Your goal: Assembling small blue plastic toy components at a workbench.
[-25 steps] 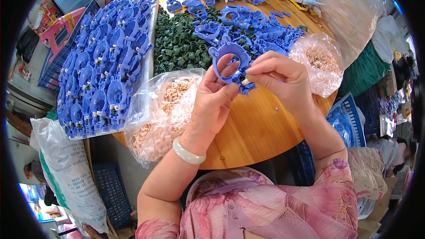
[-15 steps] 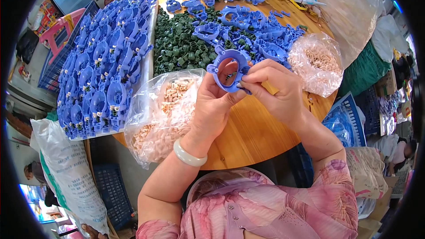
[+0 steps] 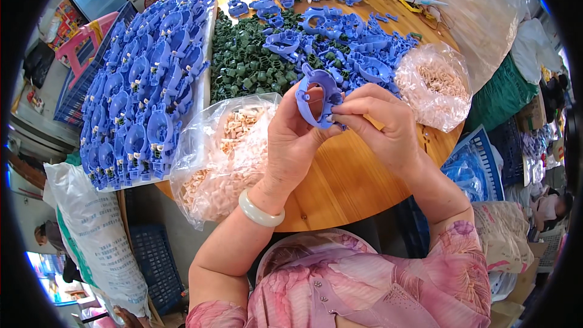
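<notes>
Over the table's near part, my left hand (image 3: 293, 140) grips a blue plastic ring-shaped part (image 3: 321, 79) by its left and lower side. The part is tilted, its round opening turned partly aside. My right hand (image 3: 381, 123) is closed in a pinch at the part's lower right edge. A tiny pale bit shows by those fingertips; what they pinch is hidden. Just left of my left hand lies an open clear bag (image 3: 200, 124) of small cream plastic pieces (image 3: 240, 127). Beyond my hands are a heap of dark green pieces (image 3: 243, 64) and loose blue parts (image 3: 373, 48).
A white board (image 3: 206, 79) at the left carries rows of assembled blue parts (image 3: 138, 70). Another bag (image 3: 434, 88) of cream pieces sits at the right, with a yellow-and-white tool (image 3: 419, 0) behind it. Sacks and blue crates (image 3: 156, 264) stand around the round wooden table (image 3: 340, 197).
The blue part has turned in my left hand, so its opening now faces more sideways. My right fingers stay at its lower right edge with only a slight shift.
</notes>
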`<act>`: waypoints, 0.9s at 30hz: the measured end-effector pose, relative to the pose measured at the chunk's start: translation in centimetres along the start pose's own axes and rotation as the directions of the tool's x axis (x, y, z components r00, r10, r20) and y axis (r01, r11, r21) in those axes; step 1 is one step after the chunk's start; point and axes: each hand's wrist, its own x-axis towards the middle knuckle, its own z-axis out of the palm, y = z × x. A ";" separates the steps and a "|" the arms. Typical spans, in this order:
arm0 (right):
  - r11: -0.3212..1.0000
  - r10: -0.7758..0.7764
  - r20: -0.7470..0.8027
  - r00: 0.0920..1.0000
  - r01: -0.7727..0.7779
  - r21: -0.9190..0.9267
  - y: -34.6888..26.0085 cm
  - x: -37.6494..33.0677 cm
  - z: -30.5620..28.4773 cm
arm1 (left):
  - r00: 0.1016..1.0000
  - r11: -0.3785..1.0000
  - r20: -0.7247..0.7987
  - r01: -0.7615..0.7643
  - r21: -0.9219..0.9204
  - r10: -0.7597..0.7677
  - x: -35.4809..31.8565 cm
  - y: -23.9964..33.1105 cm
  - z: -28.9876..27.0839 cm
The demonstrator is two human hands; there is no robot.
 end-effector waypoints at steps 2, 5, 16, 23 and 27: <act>1.000 0.002 -0.016 1.000 -0.002 0.005 0.2 -0.2 0.1 | 1.000 1.000 -0.002 -0.008 -0.007 0.008 0.2 0.0 0.0; 0.999 0.044 -0.012 0.999 -0.043 0.030 0.2 -0.3 0.2 | 1.000 1.000 -0.019 -0.004 0.003 0.004 0.0 0.0 -0.1; 0.991 -0.024 0.000 1.000 0.024 -0.133 -0.3 -0.1 0.3 | 1.000 0.994 -0.004 -0.030 0.106 0.031 0.0 0.0 0.0; 0.952 0.283 0.068 0.957 -0.289 0.106 -0.7 -0.4 0.3 | 0.999 0.977 -0.042 -0.025 0.212 0.035 -0.3 0.1 0.3; 0.995 -0.065 0.026 0.998 0.066 -0.080 0.6 -0.4 0.4 | 1.000 0.989 -0.020 -0.017 0.148 0.021 -0.2 -0.2 0.0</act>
